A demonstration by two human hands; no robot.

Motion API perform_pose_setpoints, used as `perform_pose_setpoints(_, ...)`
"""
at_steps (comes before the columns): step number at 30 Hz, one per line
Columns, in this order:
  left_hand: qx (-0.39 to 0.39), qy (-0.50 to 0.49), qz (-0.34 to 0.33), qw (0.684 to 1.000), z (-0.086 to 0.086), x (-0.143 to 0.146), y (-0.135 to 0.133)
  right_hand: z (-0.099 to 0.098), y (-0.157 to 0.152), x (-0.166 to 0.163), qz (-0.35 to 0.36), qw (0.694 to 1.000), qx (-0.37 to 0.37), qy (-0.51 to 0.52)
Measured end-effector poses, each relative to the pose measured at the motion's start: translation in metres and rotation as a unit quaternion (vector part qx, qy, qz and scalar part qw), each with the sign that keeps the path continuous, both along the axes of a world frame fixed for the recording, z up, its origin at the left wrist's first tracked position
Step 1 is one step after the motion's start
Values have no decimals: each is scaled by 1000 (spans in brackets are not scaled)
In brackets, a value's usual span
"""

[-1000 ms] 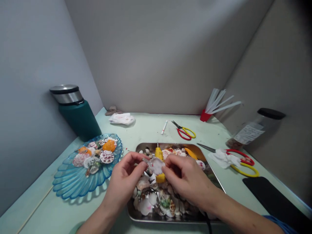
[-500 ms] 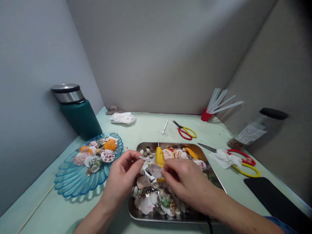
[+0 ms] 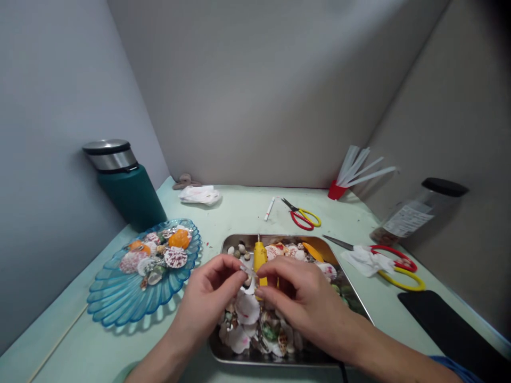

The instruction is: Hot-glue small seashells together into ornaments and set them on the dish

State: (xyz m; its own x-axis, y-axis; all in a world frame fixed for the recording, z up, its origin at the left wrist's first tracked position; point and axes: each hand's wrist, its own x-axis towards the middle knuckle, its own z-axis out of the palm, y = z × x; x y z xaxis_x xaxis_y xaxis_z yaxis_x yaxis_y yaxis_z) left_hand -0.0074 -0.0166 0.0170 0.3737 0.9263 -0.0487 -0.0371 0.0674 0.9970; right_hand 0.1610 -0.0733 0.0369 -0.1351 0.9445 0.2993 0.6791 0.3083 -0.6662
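My left hand [image 3: 217, 284] pinches a small, whitish translucent piece [image 3: 246, 270] between thumb and fingers; its exact kind is too small to make out. My right hand [image 3: 297, 287] is close beside it, thumb and forefinger curved and a little apart, the forefinger near the piece's end. Both hands are over a metal tray [image 3: 215, 351] of seashells. A pale shell [image 3: 247, 308] lies in the tray below the fingertips. Behind them stands the yellow handle of a hot glue gun [image 3: 260, 254], partly hidden by my right hand.
Left is a blue shell-shaped dish [image 3: 120, 298] with assorted shells, beside a green bottle [image 3: 130, 194]. Scissors [image 3: 305, 217], a white stick [image 3: 269, 209] and a red cup [image 3: 336, 190] of translucent sticks are behind. Larger scissors [image 3: 403, 279], a jar [image 3: 411, 218] and a black phone-like slab [image 3: 447, 324] are right.
The pale shell that my right fingers held has left them; a pale shell lies in the tray below. Both hands have drawn closer together around the small piece in my left.
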Motion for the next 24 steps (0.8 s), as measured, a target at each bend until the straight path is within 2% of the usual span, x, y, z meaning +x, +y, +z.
perform_pose_setpoints(6,-25,-19,-40,999,0,2,-4,0,-1,-4,6,998,39,45)
perform_pose_setpoints(15,-26,-15,-38,999,-1,4,-6,0,-3,-5,7,998,20,59)
perform_pose_setpoints(24,-42,-41,-47,997,-6,3,-3,-2,-1,-2,-52,997,33,55)
